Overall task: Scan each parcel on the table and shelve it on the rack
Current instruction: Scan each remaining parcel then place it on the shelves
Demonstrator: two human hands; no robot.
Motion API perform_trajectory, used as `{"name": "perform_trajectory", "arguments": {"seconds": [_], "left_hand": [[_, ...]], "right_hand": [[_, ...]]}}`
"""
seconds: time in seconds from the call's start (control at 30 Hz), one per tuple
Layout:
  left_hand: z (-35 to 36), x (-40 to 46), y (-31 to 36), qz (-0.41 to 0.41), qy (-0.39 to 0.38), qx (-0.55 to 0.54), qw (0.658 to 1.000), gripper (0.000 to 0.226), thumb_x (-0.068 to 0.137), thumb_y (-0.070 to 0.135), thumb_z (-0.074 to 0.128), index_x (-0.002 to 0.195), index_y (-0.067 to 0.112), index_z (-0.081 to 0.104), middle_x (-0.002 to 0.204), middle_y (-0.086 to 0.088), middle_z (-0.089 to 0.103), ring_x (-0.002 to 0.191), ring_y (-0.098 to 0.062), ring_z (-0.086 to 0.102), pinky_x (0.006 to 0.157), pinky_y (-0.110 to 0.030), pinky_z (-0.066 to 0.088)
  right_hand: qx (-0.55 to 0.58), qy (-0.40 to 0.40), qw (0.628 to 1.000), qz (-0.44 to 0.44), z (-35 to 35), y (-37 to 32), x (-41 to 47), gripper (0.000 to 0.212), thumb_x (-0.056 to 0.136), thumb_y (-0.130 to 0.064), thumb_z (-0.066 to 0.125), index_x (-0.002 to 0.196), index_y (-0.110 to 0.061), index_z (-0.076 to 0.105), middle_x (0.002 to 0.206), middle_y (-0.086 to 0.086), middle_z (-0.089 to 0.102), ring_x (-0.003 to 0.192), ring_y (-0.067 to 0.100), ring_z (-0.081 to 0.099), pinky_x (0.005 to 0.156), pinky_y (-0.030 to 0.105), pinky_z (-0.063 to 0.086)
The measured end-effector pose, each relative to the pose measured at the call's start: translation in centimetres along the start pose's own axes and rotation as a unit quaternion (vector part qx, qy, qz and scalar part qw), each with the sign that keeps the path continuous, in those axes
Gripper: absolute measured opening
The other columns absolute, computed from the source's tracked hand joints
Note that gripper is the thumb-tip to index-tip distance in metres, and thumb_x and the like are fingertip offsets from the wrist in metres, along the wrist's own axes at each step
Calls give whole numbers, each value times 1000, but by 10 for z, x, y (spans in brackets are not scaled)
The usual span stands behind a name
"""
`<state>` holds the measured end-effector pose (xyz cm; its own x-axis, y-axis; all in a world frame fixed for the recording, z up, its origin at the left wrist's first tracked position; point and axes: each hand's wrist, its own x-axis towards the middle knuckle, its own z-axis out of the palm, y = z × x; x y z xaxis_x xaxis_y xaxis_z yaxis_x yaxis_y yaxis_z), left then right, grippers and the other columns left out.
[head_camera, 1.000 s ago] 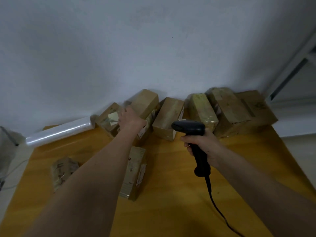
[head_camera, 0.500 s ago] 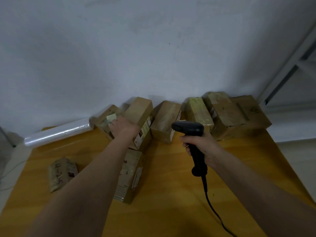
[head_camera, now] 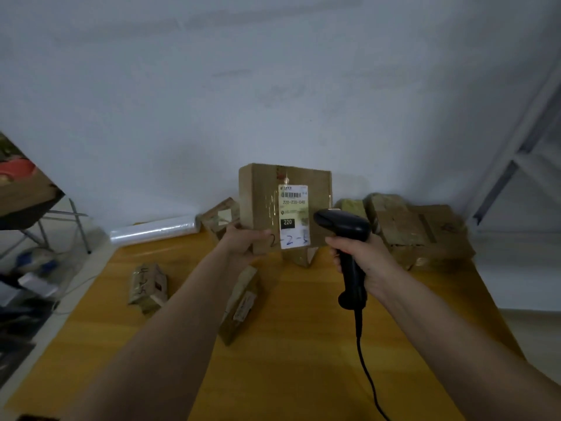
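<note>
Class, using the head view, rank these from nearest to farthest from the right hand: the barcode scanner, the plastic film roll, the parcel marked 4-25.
1. barcode scanner: gripped in the right hand.
2. parcel marked 4-25: lying on the table's left.
3. plastic film roll: far left, by the wall.

You are looking at a dim, bluish scene with soft, flat light and no hard shadows. The pale grey wall (head_camera: pixel 273 86) is smeared and grainy. The glossy tape on the raised brown cardboard box (head_camera: pixel 267 205) catches a small glare streak above its white shipping label (head_camera: pixel 293 215), whose print stays readable. The roll of clear plastic film (head_camera: pixel 153 230) shines faintly. Your forearms blur toward the lower edge. Wide-angle distortion bends the yellow wooden surface (head_camera: pixel 303 344) and slants the grey metal rack (head_camera: pixel 516 165) at the right edge.
</note>
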<state>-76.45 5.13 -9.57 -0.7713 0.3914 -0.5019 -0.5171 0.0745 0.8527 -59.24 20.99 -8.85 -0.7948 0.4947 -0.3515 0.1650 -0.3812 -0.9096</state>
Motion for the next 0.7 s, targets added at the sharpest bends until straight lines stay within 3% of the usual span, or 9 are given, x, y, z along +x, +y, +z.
{"name": "perform_trajectory", "arguments": {"seconds": [0.23, 0.37, 0.47, 0.6, 0.7], "left_hand": [[36, -32, -41, -46, -56, -142, 987, 74, 78, -17, 59, 142, 15, 40, 139, -21, 49, 128, -43, 45, 99, -61, 43], [46, -41, -46, -45, -83, -177, 980, 73, 75, -17, 59, 139, 16, 44, 136, -20, 50, 120, -41, 51, 83, -55, 51], [52, -46, -47, -45, -84, -175, 980, 64, 81, -17, 55, 135, 16, 47, 134, -19, 51, 112, -39, 53, 82, -53, 50], [58, -50, -48, -44, -95, -159, 982, 68, 84, -18, 52, 140, 18, 43, 142, -18, 46, 128, -42, 44, 103, -60, 40], [63, -56, -49, -37, -96, -153, 983, 68, 85, -19, 51, 142, 17, 41, 144, -18, 45, 132, -43, 41, 106, -62, 36]], "right_hand": [[-69, 7, 996, -55, -40, -21, -45, 14, 85, -18, 73, 97, -12, 69, 64, 4, 68, 52, 14, 62, 51, 24, 50], [-77, 20, 995, -65, -58, -23, -63, 14, 85, -19, 72, 96, -11, 69, 63, 4, 66, 51, 14, 60, 53, 25, 50], [-84, 32, 993, -74, -68, -24, -73, 13, 85, -18, 72, 94, -9, 69, 61, 3, 65, 50, 13, 59, 52, 25, 50], [-89, 45, 991, -86, -76, -26, -82, 11, 86, -16, 72, 90, -6, 69, 56, 3, 63, 46, 14, 57, 48, 24, 47], [-104, 49, 989, -90, -80, -26, -88, 9, 86, -15, 71, 86, -7, 69, 55, 2, 62, 45, 14, 55, 48, 25, 46]]}}
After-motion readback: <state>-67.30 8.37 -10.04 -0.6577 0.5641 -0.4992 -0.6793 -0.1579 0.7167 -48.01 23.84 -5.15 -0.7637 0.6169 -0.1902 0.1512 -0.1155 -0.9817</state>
